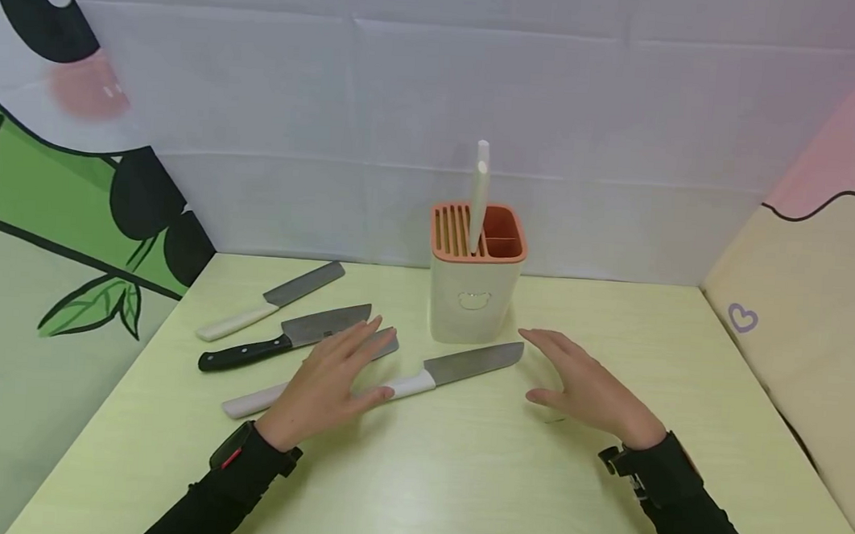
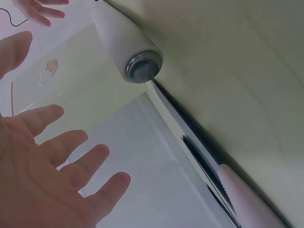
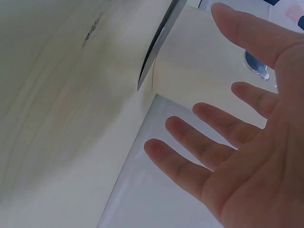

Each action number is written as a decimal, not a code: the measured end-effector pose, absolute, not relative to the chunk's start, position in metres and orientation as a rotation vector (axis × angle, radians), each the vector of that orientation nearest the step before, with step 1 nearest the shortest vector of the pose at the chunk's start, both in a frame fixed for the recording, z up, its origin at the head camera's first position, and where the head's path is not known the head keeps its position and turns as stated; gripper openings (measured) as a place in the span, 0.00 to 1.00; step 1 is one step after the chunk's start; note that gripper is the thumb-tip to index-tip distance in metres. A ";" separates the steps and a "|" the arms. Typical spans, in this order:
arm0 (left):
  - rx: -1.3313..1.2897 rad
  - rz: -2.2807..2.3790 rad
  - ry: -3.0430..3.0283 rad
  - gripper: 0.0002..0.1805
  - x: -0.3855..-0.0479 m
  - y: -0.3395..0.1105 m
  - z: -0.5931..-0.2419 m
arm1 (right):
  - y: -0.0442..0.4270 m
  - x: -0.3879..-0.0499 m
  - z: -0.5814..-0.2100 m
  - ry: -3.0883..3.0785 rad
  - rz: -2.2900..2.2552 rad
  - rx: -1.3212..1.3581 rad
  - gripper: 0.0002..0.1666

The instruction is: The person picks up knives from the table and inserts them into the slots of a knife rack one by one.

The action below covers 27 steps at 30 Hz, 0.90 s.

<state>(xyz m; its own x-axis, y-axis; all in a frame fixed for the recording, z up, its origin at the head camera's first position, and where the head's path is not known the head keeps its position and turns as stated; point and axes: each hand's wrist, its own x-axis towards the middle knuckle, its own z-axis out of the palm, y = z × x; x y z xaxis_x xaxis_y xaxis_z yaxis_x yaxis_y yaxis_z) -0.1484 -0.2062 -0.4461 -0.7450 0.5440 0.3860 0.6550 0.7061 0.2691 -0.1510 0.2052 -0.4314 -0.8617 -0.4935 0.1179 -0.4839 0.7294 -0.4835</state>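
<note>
Spreading its fingers, the left grip (image 1: 329,384) hovers released above the knives (image 1: 289,344) at centre left; the right grip (image 1: 588,387), equally loose with fingers parted, hovers near the blade tip of a white-handled knife (image 1: 473,364) at centre. Upper centre, a cream holder (image 1: 468,313) with an upright white handle (image 1: 480,193) stands on the pale desk (image 1: 460,478), before a greyish cloth (image 1: 297,131) printed with a cartoon eye (image 1: 37,17) at upper left.

Behind the left hand (image 1: 327,387) we see a black left sleeve (image 1: 200,505) and, little-finger side, a dark device (image 1: 228,444) with a red stripe (image 1: 231,458). Behind the right hand (image 1: 591,388) come a black right sleeve (image 1: 707,524), a black band (image 1: 667,473) and, thumb-side, a small dark clip (image 1: 612,460).
</note>
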 end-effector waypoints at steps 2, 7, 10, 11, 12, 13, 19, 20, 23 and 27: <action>-0.958 -0.567 -2.638 0.45 -0.149 -0.206 -0.447 | 0.204 -0.151 -0.433 2.901 -0.793 -0.818 0.54; -0.963 -0.562 -2.647 0.46 -0.148 -0.206 -0.447 | 0.196 -0.152 -0.430 2.904 -0.787 -0.848 0.54; -0.953 -0.587 -2.661 0.46 -0.148 -0.207 -0.446 | 0.188 -0.154 -0.426 2.908 -0.799 -0.897 0.54; -0.950 -0.598 -2.666 0.46 -0.148 -0.207 -0.445 | 0.184 -0.154 -0.425 2.909 -0.803 -0.918 0.54; -0.947 -0.607 -2.672 0.46 -0.148 -0.207 -0.444 | 0.180 -0.155 -0.425 2.910 -0.808 -0.945 0.53; -0.944 -0.614 -2.676 0.46 -0.148 -0.207 -0.444 | 0.176 -0.156 -0.424 2.909 -0.813 -0.968 0.53; -0.943 -0.636 -2.700 0.47 -0.148 -0.210 -0.444 | 0.145 -0.160 -0.421 2.902 -0.820 -1.125 0.46; -0.943 -0.638 -2.704 0.47 -0.148 -0.211 -0.444 | 0.140 -0.160 -0.421 2.905 -0.814 -1.157 0.45; -0.939 -0.641 -2.712 0.47 -0.149 -0.212 -0.443 | 0.122 -0.162 -0.420 2.897 -0.802 -1.243 0.42; -0.940 -0.642 -2.715 0.45 -0.149 -0.213 -0.442 | 0.101 -0.164 -0.423 2.882 -0.766 -1.351 0.38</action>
<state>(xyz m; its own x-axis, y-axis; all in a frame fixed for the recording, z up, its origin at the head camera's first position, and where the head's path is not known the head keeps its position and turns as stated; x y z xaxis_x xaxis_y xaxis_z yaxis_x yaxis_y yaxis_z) -0.1491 -0.2133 -0.4420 -0.7787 0.5403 0.3189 0.6259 0.7041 0.3355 -0.1645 0.1011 -0.4232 -0.6521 -0.6926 0.3084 -0.7543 0.5519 -0.3555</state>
